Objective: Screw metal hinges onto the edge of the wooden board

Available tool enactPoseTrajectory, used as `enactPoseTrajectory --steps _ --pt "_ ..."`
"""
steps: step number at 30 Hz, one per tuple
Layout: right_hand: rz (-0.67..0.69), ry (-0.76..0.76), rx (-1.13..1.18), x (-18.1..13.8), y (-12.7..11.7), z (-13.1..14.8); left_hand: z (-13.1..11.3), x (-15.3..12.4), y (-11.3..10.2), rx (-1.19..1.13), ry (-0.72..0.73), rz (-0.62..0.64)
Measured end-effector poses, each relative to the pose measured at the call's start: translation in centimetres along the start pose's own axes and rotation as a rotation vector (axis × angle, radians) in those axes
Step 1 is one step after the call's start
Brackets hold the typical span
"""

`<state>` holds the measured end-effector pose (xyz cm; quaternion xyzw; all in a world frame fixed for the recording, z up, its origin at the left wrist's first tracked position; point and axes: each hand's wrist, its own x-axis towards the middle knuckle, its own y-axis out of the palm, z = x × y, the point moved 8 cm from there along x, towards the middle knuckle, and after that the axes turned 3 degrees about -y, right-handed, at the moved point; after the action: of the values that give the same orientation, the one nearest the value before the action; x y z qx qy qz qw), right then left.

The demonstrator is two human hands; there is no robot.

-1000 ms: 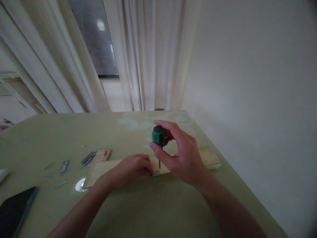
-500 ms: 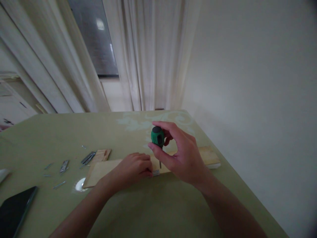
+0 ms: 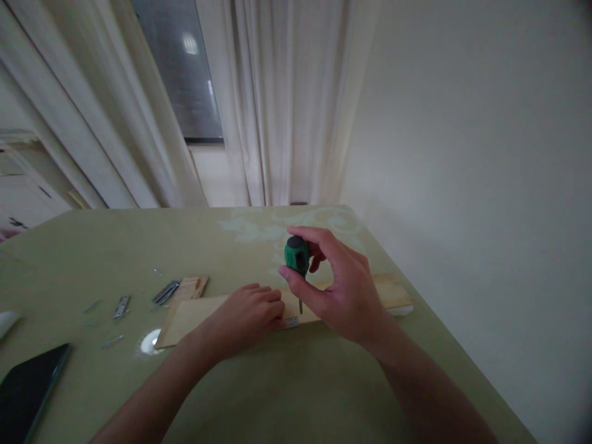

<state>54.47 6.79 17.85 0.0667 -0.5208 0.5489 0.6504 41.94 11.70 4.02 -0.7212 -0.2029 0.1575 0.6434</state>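
Note:
Upright in my right hand point(image 3: 345, 287) is a screwdriver with a green and black handle point(image 3: 296, 254), gripped between thumb and fingers. Its thin shaft point(image 3: 300, 305) points down at the near edge of a pale wooden board point(image 3: 197, 313). My left hand point(image 3: 254, 311) lies over the board with its fingers curled and closed. The fingertips press a small metal plate with holes point(image 3: 291, 322) at the board's near edge; part of the plate is under them. The screwdriver tip is just right of the plate; whether it touches a screw is too small to tell.
On the green table point(image 3: 222, 394) to the left lie another metal plate point(image 3: 121, 307), several loose screws point(image 3: 112, 341), more metal pieces point(image 3: 165, 293) and a small wooden block point(image 3: 189, 288). A dark tablet or phone point(image 3: 32, 385) sits front left. A wall point(image 3: 485, 203) borders the right side.
The view has shifted slightly. Both hands keep nearly the same pose, the screwdriver staying upright in my right hand; slightly more of the metal plate shows beside my left fingertips.

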Motion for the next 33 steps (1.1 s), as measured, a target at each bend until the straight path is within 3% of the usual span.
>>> enactPoseTrajectory --steps 11,23,27,30,33 --pt "0.007 -0.005 -0.001 0.1 0.1 0.1 -0.1 -0.4 -0.2 -0.096 0.032 -0.025" --pt "0.005 -0.008 0.004 0.1 0.0 0.0 -1.4 0.1 0.9 0.182 0.051 -0.115" --pt "0.006 -0.007 -0.007 0.0 0.1 -0.1 -1.5 0.4 0.3 0.175 0.025 -0.141" --pt "0.002 -0.004 -0.010 0.0 0.0 -0.1 0.2 0.1 -1.2 0.144 -0.069 -0.134" --pt "-0.007 0.003 -0.013 0.1 -0.2 -0.2 5.9 -1.7 -3.1 0.094 -0.319 -0.104"
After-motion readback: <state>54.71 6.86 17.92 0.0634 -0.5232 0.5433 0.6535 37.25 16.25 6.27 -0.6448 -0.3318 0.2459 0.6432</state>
